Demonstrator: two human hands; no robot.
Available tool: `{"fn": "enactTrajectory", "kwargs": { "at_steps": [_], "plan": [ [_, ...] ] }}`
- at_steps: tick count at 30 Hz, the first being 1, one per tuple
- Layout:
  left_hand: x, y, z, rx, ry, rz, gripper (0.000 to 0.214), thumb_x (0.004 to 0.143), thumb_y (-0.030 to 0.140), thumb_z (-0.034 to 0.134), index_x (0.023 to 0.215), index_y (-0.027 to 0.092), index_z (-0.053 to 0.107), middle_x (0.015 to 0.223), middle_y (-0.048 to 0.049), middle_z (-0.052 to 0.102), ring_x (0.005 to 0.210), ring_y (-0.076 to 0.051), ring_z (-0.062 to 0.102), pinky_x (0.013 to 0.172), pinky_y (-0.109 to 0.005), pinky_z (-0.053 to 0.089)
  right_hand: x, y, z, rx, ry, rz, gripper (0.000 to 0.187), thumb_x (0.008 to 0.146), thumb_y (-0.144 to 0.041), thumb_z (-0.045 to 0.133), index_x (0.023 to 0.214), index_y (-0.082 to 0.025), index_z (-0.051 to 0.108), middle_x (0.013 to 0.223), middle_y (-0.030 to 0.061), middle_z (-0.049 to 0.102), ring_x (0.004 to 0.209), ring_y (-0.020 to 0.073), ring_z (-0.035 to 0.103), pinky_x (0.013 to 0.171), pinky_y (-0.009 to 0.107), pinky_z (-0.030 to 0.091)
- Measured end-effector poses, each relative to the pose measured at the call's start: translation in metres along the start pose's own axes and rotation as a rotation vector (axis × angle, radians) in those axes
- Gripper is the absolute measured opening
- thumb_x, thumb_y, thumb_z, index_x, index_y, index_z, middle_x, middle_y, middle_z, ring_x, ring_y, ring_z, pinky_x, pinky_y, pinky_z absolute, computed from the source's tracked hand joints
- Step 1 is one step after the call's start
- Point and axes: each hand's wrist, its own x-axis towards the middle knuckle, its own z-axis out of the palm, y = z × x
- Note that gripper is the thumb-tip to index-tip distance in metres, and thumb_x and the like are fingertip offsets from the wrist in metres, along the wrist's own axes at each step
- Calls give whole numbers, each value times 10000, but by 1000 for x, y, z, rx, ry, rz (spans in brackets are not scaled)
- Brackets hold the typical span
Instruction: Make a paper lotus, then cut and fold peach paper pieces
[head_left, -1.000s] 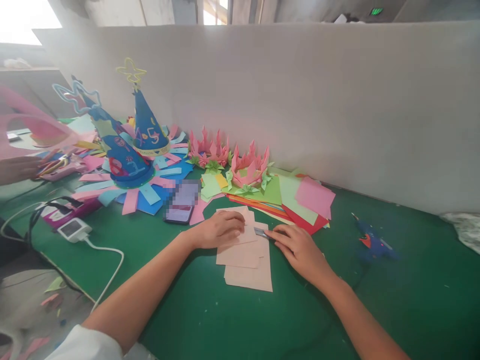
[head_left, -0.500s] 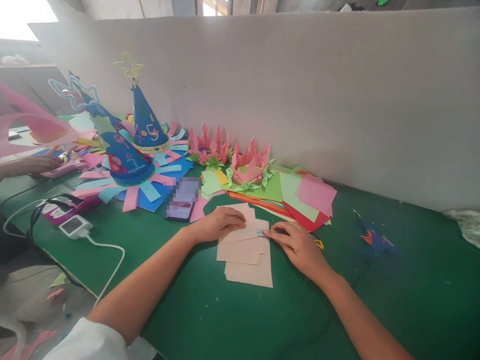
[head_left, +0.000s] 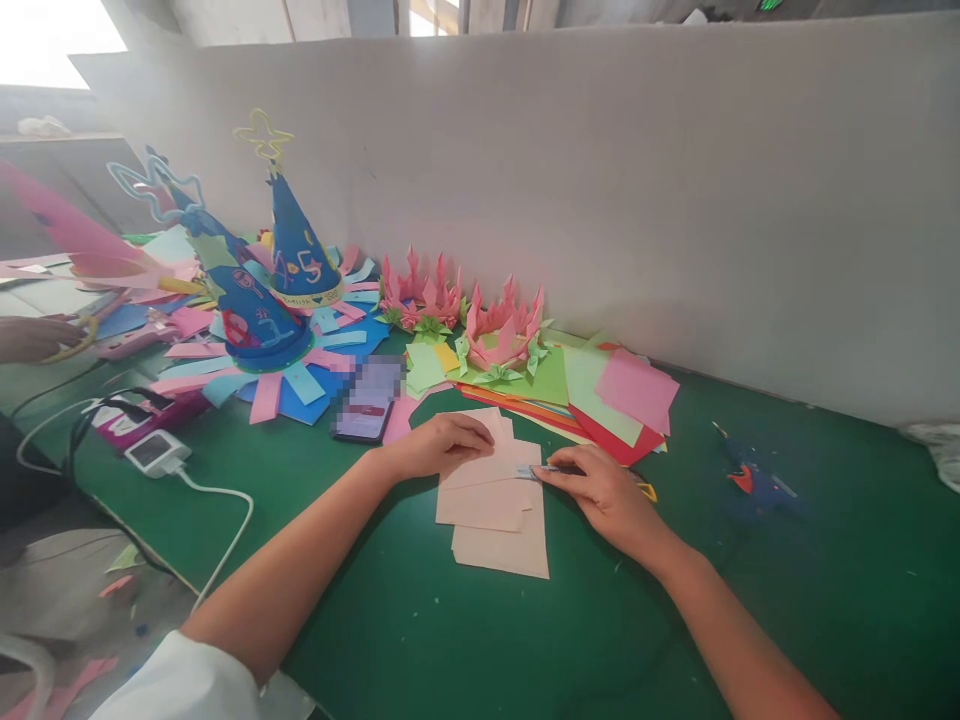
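Note:
Several pale peach paper pieces (head_left: 501, 550) lie overlapped on the green table. My left hand (head_left: 442, 445) rests on the upper pieces, its fingers bent a little and laid on the paper. In my right hand (head_left: 600, 490), closed between thumb and fingers, is what looks like a pair of scissors (head_left: 525, 471), held near the blades. The grey blade end lies over the right part of the paper, and a yellow loop shows behind the hand. My palm hides the middle of the tool.
Coloured sheets (head_left: 637, 390) and pink paper crowns (head_left: 504, 335) sit behind the paper. Leftward are a phone (head_left: 367, 400), blue cone hats (head_left: 255, 315), a power strip (head_left: 135, 415) and cables. A glue gun (head_left: 754, 480) lies right. Another person's hand (head_left: 34, 340) is far left.
The view has shifted slightly. My two hands hold nearly the same pose on the paper. At far left, the other person's hand has moved and shows a yellow loop.

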Motion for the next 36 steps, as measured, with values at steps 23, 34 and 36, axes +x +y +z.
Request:
{"fn": "enactTrajectory", "kwargs": {
  "at_steps": [23,34,36],
  "plan": [
    [3,1,-2,-59,0,7,244,901,205,479,1032,177,683,1068,-109,660,986,-182,614,877,-301,483,-2,0,7,-39,-1,-36,385,924,-118,388,1151,-310,634,988,72,626,923,197,562,792,390,479],
    [4,4,-4,-51,-1,-30,239,892,212,486,1009,179,691,1056,-104,672,976,-180,621,868,-300,490,-1,-5,9,-67,14,-20,378,925,-142,391,1151,-327,632,985,72,628,913,201,569,768,377,483],
    [4,3,-4,-55,-4,-30,235,887,197,487,999,176,693,1057,-104,670,976,-179,621,870,-296,489,1,-10,11,-72,9,-19,384,922,-127,383,1146,-311,636,993,77,628,916,205,562,766,378,479]
  ]
}}
